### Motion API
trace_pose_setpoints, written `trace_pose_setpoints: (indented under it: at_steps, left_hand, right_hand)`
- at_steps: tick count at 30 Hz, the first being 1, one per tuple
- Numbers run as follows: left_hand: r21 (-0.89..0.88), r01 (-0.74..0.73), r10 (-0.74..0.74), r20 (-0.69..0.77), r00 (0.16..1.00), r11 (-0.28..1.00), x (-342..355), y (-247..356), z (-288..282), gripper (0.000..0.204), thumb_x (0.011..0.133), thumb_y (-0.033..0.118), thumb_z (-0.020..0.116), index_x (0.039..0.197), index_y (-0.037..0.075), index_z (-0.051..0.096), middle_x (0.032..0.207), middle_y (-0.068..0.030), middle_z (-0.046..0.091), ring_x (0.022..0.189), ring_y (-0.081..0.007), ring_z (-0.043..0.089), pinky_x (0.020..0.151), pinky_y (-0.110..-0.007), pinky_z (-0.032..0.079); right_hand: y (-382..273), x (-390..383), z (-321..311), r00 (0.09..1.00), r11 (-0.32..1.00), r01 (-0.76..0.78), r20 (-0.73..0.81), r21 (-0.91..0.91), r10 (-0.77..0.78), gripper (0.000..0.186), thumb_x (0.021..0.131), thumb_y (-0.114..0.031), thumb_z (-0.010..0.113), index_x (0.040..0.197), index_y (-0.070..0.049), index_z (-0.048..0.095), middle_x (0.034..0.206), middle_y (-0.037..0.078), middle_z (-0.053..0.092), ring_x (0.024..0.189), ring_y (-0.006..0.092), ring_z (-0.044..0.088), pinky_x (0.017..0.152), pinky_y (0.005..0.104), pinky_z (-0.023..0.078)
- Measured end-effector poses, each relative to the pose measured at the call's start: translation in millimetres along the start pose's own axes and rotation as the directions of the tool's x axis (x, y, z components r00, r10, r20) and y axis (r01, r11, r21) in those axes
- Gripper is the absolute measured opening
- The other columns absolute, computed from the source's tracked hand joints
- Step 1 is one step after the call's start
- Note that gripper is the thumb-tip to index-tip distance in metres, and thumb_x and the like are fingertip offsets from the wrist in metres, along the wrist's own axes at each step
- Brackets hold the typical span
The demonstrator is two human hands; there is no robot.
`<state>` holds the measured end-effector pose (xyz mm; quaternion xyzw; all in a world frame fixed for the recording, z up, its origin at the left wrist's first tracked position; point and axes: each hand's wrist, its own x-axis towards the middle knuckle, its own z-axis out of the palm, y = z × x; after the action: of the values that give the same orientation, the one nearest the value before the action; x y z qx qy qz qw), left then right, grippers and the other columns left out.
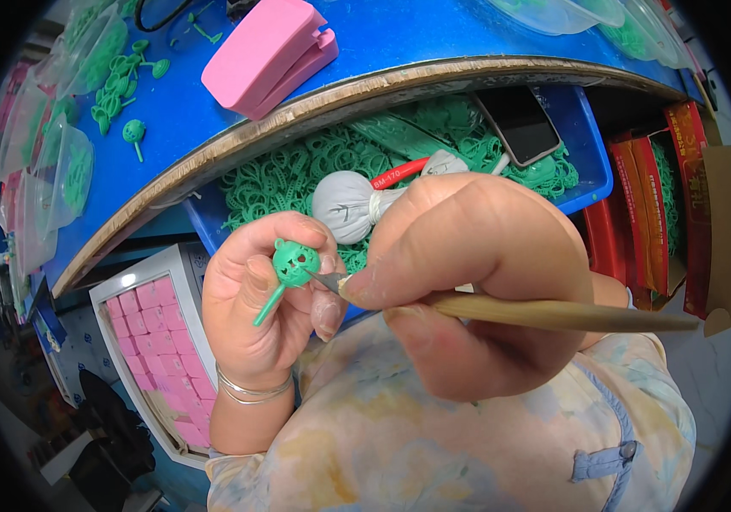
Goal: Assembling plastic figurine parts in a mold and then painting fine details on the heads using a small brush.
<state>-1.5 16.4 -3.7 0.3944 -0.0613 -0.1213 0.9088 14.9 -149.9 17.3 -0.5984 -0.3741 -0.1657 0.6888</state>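
A round green piece (294,262) is pinched by the curled left hand (246,294), a wooden-handled blade (544,315) by the right hand (485,256). A red rod (401,174) is lettered.

Green piece (291,271); tan tool handle (536,314); blue tabletop (408,34).

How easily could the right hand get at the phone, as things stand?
Probably yes, but not with free fingers: the right hand pinches a wooden-handled blade. The way looks open, as the phone lies just beyond that hand with most of its dark face showing.
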Motion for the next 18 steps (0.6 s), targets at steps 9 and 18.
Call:
trace_pose_setpoints:
  at_steps: [9, 18]
  left_hand:
    - [-0.027, -0.008, 0.008, 0.006, 1.000, 1.000, -0.5, -1.1, -1.3, 0.040, 0.087, 0.027, 0.052, 0.101, -0.010, 0.049, 0.084, -0.0178, 0.057, 0.056, -0.0178, 0.056, 0.042, -0.025, 0.045]
    - [0.049, 0.001, 0.001, -0.037, 0.999, 0.999, -1.4, -3.3, -2.8, 0.040, 0.085, 0.027, 0.055, 0.099, -0.010, 0.051, 0.081, -0.0164, 0.058, 0.055, -0.0167, 0.056, 0.042, -0.023, 0.044]
  right_hand:
    - [-2.6, 2.9, -0.1, 1.000, 1.000, -0.008, 0.024, -0.005, 0.008, 0.019, 0.069, 0.004, 0.052, 0.088, 0.006, 0.053, 0.065, 0.009, 0.053, 0.051, 0.0150, 0.049, 0.045, 0.0251, 0.040]
    - [-8.0, 6.6, -1.6, 0.992, 0.992, -0.123, 0.030, 0.031, 0.122, 0.015, 0.067, 0.005, 0.050, 0.082, 0.004, 0.054, 0.062, 0.008, 0.051, 0.048, 0.0141, 0.046, 0.044, 0.0254, 0.036]
